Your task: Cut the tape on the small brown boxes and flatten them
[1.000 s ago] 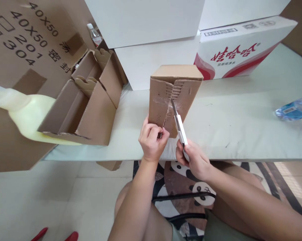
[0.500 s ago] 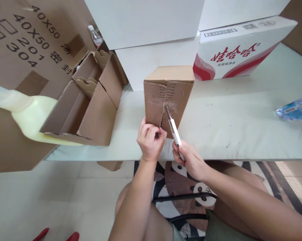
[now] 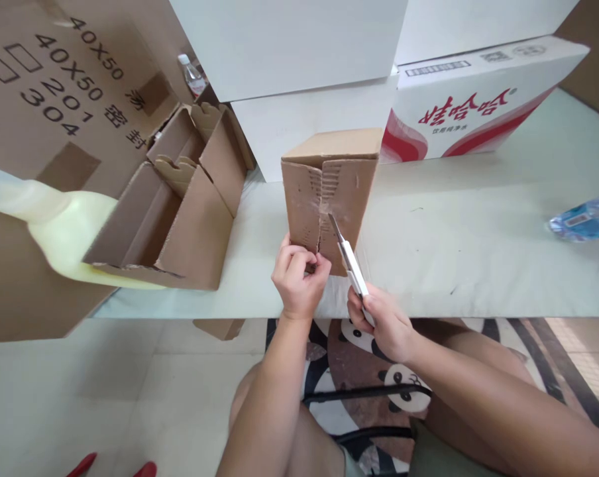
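Observation:
A brown cardboard box [image 3: 346, 199] stands upright on the table, its front showing a vertical seam with torn, ridged edges. My left hand [image 3: 301, 275] is closed at the lower front of the box, thumb and fingers pinching by the seam; exactly what lies between the fingertips is hidden. A white utility knife [image 3: 353, 268] is gripped in my right hand [image 3: 386, 324]. Its blade is out and points up at the seam around mid-height, close to the cardboard; whether it touches I cannot tell.
On the left are an open divided cardboard carton [image 3: 195, 232], a pale yellow bottle [image 3: 75, 238] and a large printed cardboard sheet [image 3: 55, 159]. White boxes [image 3: 309, 126] and a red-and-white carton [image 3: 471, 112] stand behind. A water bottle [image 3: 585, 218] lies at right on the cloth-covered table [image 3: 488, 245].
My right hand has drawn the knife slightly down and to the right. The box top has shifted a little left. My left hand has stayed in place.

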The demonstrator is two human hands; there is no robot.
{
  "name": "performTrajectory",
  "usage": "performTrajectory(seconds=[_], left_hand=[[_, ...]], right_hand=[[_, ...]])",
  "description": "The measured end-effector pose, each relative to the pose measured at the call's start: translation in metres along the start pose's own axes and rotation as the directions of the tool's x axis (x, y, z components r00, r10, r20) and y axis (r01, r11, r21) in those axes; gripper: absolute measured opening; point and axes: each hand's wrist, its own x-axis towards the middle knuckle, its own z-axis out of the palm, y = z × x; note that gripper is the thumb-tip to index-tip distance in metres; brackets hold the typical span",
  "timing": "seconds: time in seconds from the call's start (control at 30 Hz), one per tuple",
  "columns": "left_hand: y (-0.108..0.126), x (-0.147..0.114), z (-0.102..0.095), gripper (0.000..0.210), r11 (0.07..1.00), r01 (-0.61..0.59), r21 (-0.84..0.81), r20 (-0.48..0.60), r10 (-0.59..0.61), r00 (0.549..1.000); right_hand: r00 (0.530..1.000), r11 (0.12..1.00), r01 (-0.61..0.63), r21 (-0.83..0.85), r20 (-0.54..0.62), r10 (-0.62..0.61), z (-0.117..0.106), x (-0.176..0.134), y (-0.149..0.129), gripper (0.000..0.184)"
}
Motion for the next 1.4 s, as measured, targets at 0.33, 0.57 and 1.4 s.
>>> performTrajectory(seconds=[0.33, 0.57, 1.4], left_hand=[[-0.0012, -0.0013, -0.0011, 0.023, 1.000, 0.020, -0.023, 0.012, -0.020, 1.000], [-0.0004, -0.0001, -0.0015, 0.024, 0.999, 0.026, -0.025, 0.007, -0.026, 1.000], [0.0012, 0.0002, -0.0028, 0.024, 0.999, 0.028, -0.022, 0.022, -0.027, 0.999]], right_hand=[[0.999, 0.998, -0.004, -0.055, -0.038, 0.001, -0.0004, 0.0019, -0.0011, 0.045], [0.999, 0.998, 0.001, -0.070, -0.032, -0.004, -0.0016, 0.0013, 0.0000, 0.045], [0.999, 0.992, -0.024, -0.126, -0.032, 0.020, -0.0039, -0.0004, 0.0041, 0.047]])
